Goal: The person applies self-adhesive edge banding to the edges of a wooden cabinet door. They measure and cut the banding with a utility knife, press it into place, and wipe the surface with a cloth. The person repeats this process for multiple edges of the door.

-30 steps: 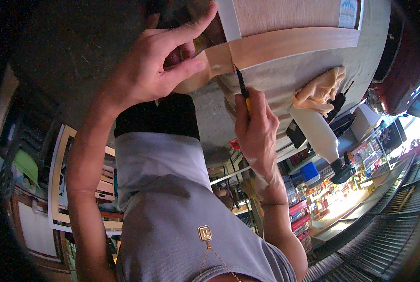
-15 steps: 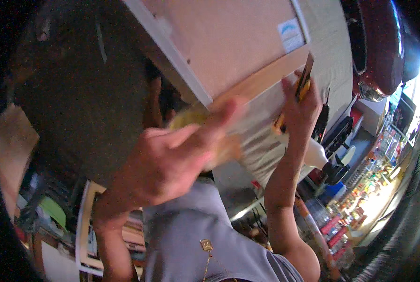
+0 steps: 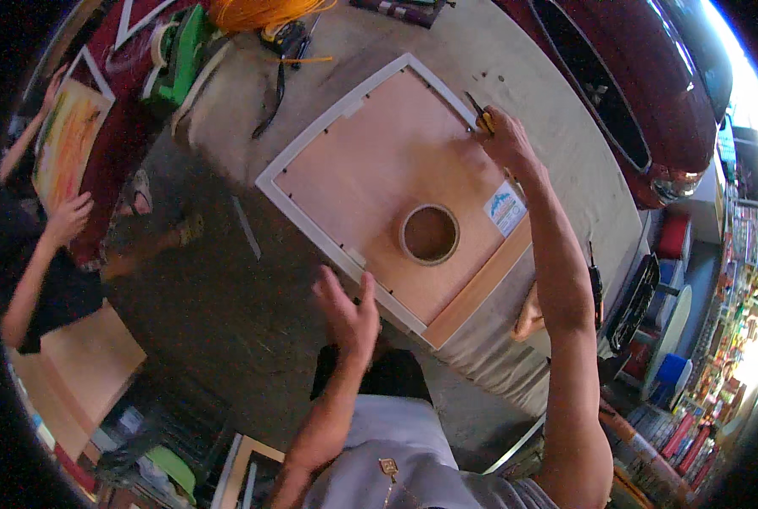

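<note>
A picture frame (image 3: 307, 151) with a narrow white edge lies face down on the cloth-covered table. Its pinkish-brown backing board (image 3: 353, 187) shows small dark tabs round the sides, a printed label, and a brown strip (image 3: 481, 293) along the near right side. On the board rests a roll of tape (image 3: 406, 242). My right hand (image 3: 506, 144) reaches over the far right side of the frame, closed round a yellow and black utility knife (image 3: 485, 121). Beside the near left edge, my left hand (image 3: 345, 314) is empty, thumb and fingers apart.
A green tape dispenser (image 3: 177, 64), orange twine (image 3: 260, 13) and a yellow-black tape measure (image 3: 284, 38) sit at the far side. On the left a co-worker's hands (image 3: 69, 219) hold a colourful picture. A dark red car (image 3: 617, 102) stands beyond the table, right.
The tape roll, blurred near my left hand before, now rests on the backing board. My left hand has drawn back and opened. My right hand has moved farther along the frame with the knife.
</note>
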A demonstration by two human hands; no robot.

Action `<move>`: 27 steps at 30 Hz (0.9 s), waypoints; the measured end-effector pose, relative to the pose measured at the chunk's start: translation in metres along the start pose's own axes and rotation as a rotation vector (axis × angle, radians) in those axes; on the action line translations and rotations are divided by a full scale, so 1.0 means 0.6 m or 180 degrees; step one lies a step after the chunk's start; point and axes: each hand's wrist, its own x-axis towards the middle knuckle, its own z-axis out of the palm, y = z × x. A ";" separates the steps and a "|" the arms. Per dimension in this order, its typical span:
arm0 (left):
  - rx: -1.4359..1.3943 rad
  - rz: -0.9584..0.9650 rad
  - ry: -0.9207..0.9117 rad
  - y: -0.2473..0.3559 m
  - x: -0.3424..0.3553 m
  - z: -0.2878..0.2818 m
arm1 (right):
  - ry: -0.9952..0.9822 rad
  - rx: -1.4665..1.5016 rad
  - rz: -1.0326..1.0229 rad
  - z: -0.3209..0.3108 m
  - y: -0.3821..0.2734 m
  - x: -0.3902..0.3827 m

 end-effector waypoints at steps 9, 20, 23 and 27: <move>0.0174 0.0686 0.0037 0.034 0.093 -0.006 | 0.0468 0.1075 0.1098 -0.031 0.034 -0.213; 0.1482 0.2545 -0.2016 0.174 0.463 0.064 | 0.1052 0.1314 0.2087 0.044 -0.027 -0.368; 0.1610 0.2493 -0.1843 0.101 0.413 -0.043 | 0.0856 0.1148 0.2279 0.064 -0.120 -0.473; 0.2317 0.2394 -0.1447 0.073 0.314 -0.118 | 0.1144 0.1009 0.2194 0.150 -0.204 -0.530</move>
